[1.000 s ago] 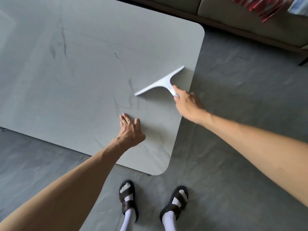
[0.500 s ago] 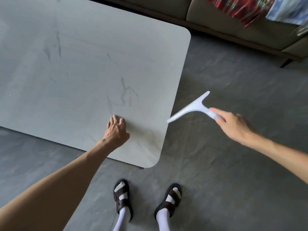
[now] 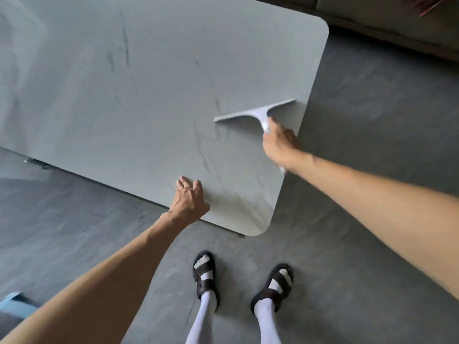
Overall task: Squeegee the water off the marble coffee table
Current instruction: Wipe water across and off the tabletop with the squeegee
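The grey marble coffee table (image 3: 149,95) with dark veins fills the upper left. A white T-shaped squeegee (image 3: 250,114) lies with its blade on the tabletop close to the right edge. My right hand (image 3: 279,142) is closed around its handle, whose end sticks out below my wrist. My left hand (image 3: 190,199) presses flat on the table near the front edge, fingers spread, holding nothing. A faint wet sheen shows near the table's front right corner (image 3: 253,219).
A dark grey stone floor (image 3: 372,108) surrounds the table. A sofa base (image 3: 397,26) runs along the top right. My feet in dark sandals and white socks (image 3: 206,279) stand just below the table corner. A blue object (image 3: 12,304) sits at bottom left.
My right hand swung the squeegee off the right edge over the floor, then brought it back onto the tabletop near that edge. My left hand stayed planted.
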{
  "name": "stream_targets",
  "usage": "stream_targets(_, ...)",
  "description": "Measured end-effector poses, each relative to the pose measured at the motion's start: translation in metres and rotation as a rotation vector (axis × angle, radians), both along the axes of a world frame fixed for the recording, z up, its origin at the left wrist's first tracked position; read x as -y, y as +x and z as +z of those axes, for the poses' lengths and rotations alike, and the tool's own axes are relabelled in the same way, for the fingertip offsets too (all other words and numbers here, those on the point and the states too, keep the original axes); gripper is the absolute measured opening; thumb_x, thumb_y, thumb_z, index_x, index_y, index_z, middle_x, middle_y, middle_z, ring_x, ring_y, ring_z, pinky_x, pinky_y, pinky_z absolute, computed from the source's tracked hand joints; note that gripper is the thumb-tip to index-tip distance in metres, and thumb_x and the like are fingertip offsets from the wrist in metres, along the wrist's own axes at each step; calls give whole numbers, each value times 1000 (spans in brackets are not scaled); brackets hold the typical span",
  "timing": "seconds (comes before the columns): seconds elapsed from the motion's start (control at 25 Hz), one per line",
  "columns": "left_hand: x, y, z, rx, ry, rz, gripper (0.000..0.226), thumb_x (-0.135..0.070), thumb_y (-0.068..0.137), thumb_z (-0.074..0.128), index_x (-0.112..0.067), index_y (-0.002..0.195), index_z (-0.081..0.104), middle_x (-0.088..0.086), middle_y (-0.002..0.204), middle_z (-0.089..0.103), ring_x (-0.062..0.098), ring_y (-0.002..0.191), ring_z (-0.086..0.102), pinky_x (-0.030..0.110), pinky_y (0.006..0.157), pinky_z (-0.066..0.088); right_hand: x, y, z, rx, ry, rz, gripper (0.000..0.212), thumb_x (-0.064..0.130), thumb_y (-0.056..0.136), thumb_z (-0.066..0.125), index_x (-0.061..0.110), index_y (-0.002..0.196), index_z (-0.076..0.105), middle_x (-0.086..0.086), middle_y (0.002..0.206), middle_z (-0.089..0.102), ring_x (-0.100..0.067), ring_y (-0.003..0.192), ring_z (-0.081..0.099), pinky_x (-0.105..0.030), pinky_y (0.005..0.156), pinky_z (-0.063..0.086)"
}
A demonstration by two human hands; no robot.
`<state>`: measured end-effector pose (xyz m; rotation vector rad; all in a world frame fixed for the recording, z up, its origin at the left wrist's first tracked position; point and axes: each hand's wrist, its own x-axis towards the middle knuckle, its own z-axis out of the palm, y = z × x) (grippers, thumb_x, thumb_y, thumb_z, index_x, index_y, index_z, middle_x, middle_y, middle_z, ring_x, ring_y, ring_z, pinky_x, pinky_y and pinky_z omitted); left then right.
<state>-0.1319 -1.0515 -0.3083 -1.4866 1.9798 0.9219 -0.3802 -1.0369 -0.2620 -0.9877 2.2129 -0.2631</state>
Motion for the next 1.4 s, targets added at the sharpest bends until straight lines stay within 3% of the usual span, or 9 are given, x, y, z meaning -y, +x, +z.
stream_targets(0.08,-1,-4,1,2,46,24,40,-2,73,45,4,113,42,46,145,6,55,141,7,51,115,24,-54,5,2,7,-19,184,50,22,98,39,27,147,33,-16,135,55,-36,120,52,-34,91,44)
stream_targets(0.28,0,-7,2,50,52,-19,37,-13,78,52,2,113,49,45,142,15,55,138,16,51,113,28,-166,-41,23,-46,118,242,49,26,93,44,53,134,43,-3,122,66,-31,103,62,-34,78,50)
stream_targets(0.44,-2,-3,6,2,-77,2,31,-19,93,47,3,107,63,34,134,37,45,129,37,44,101,40,-194,-80,51,-289,210,243,37,62,85,40,63,121,49,1,111,71,-30,98,66,-34,76,50)
stream_targets(0.52,-2,4,8,-94,-167,110,31,-21,94,47,4,90,64,27,109,55,41,106,53,41,84,44,-189,-77,56,-351,107,303,37,68,83,38,63,116,52,4,102,73,-28,93,68,-33,73,50)
stream_targets(0.68,-5,19,13,-150,-240,233,43,-30,95,46,-4,65,61,17,69,66,39,76,61,38,68,43,-129,-10,38,-148,-15,638,29,64,88,41,57,113,54,12,95,72,-22,92,66,-30,65,39)
stream_targets(0.88,-7,16,2,-150,-299,251,24,-13,92,39,-2,86,60,20,91,66,36,85,56,36,70,36,-68,39,6,-116,66,951,29,58,92,39,49,112,58,5,104,70,-25,96,64,-33,72,39)
stream_targets(1.0,-8,-2,-5,-207,-268,174,13,-8,86,47,-7,95,56,13,103,59,32,96,55,30,75,34,-57,-13,6,-206,85,857,31,62,92,37,55,114,57,7,113,69,-24,104,63,-35,79,42)
stream_targets(1.2,-1,-55,-6,-229,-202,-41,29,-11,75,59,-5,103,55,15,114,44,31,114,40,35,96,37,-67,-141,37,-442,128,437,31,62,90,40,54,112,61,-6,112,70,-36,100,63,-39,80,44)
stream_targets(1.4,13,-92,-8,-108,-67,-17,40,-19,78,58,-1,113,48,33,135,30,47,131,26,48,108,32,-41,-197,41,-283,100,-142,35,40,91,35,17,87,61,-17,95,67,-37,84,62,-39,72,46)
